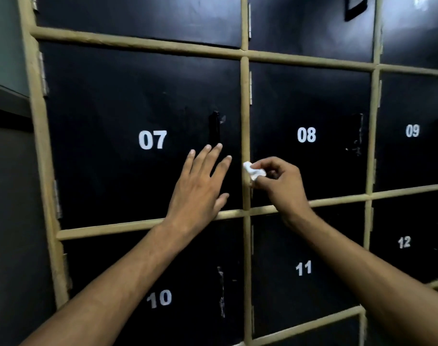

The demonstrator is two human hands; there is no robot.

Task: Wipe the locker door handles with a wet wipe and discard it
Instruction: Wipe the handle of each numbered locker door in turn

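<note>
Black locker doors with white numbers fill the view. Door 07 carries a glossy black vertical handle near its right edge. My left hand lies flat and open on door 07, fingertips just below that handle. My right hand pinches a crumpled white wet wipe in front of the beige frame post between doors 07 and 08, below and right of the handle. Door 08's handle and door 10's handle look worn, with pale scuffs.
A beige frame divides the lockers into a grid. Doors 09, 11 and 12 lie to the right and below. A dark grey wall borders the lockers on the left.
</note>
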